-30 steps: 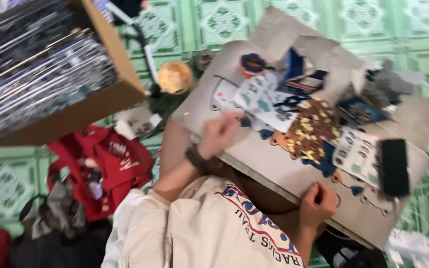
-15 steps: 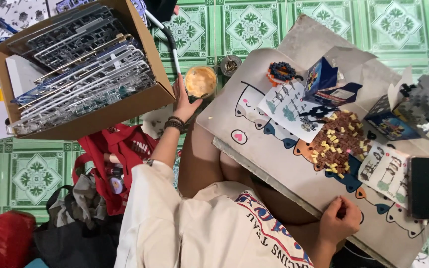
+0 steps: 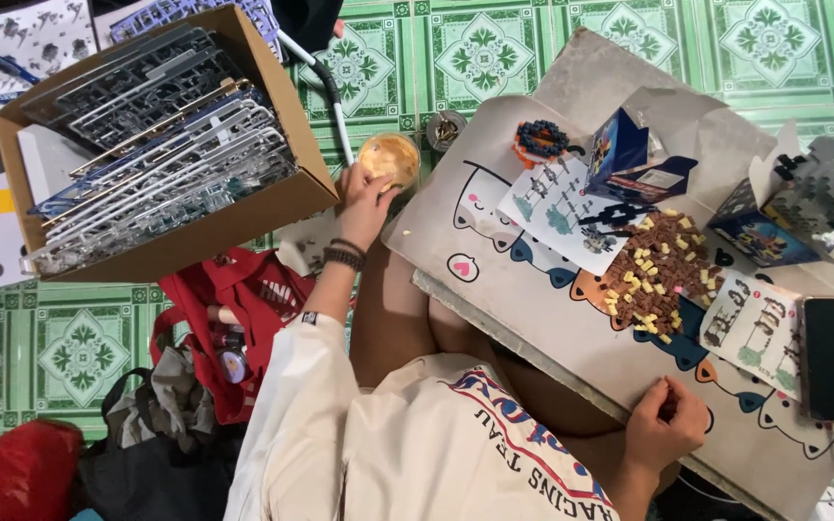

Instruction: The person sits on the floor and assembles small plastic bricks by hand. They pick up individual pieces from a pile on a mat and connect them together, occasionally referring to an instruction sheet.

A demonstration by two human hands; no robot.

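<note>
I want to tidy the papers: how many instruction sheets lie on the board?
2. One instruction sheet lies near the board's middle, beside the blue box; the other sheet lies left of the black phone. More may be hidden under the boxes.

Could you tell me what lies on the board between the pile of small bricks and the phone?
In the head view, a small printed instruction sheet lies between the brick pile and the phone, flat on the board.

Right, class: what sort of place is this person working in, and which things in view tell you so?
Probably a room at home used for a hobby. The person sits on a green patterned tiled floor, with a lap board holding small building blocks and a cardboard box of plastic model-kit frames alongside.
</note>
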